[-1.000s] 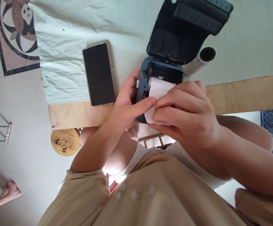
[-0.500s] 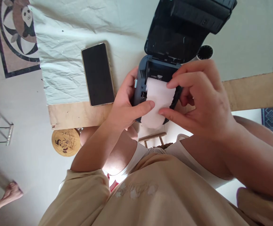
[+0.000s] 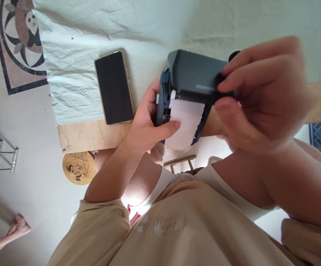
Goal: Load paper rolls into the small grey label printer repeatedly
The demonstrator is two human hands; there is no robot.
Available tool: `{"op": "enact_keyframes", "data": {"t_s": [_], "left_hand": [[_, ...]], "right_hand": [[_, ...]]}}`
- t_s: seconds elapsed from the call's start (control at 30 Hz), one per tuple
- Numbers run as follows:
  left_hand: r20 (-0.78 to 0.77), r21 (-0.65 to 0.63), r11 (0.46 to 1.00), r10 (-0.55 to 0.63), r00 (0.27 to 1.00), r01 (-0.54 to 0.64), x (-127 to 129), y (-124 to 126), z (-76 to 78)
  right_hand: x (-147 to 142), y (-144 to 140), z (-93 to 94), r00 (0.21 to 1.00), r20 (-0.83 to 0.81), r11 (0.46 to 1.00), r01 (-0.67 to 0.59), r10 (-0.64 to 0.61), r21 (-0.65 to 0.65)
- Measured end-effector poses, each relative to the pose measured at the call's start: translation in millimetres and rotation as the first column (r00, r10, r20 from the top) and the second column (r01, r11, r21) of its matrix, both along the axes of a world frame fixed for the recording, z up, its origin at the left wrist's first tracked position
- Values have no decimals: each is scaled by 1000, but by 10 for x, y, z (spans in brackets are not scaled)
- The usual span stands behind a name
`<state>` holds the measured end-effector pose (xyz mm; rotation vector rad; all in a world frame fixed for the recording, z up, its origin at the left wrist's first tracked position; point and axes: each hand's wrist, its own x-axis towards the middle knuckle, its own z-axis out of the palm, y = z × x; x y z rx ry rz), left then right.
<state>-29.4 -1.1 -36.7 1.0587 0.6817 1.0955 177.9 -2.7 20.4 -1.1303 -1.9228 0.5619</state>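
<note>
Small dark blue-grey plastic label printer [image 3: 193,79] at the near edge of the table, lid down over the body. Strip of white paper [image 3: 184,123] hanging out from under the lid, over the front. Left hand [image 3: 146,123] wrapped around the printer's left side, thumb pressed flat on the paper strip. Right hand [image 3: 262,94], blurred, curled over the right end of the lid, fingertips on top and thumb beneath. Black-screened smartphone [image 3: 113,88] lying flat on the crinkled pale cloth [image 3: 74,62], just left of the printer, apart from both hands. Bare wooden table edge [image 3: 91,135] below the cloth. Round bamboo-patterned disc [image 3: 78,168] lower left.
</note>
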Motion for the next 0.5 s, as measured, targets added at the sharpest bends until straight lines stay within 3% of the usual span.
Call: {"op": "enact_keyframes", "data": {"t_s": [0.13,0.27,0.5], "left_hand": [[-50,-22,997,71,996,-72,20,6,-23],[-69,-23,996,84,994,-86,33,7,6],[-62,9,997,72,995,-72,31,-10,58]], "right_hand": [[-31,-3,-18,984,158,986,-101,80,131],[-65,-10,-37,980,172,993,-109,101,36],[-142,-44,-126,991,40,990,-127,130,-65]]}}
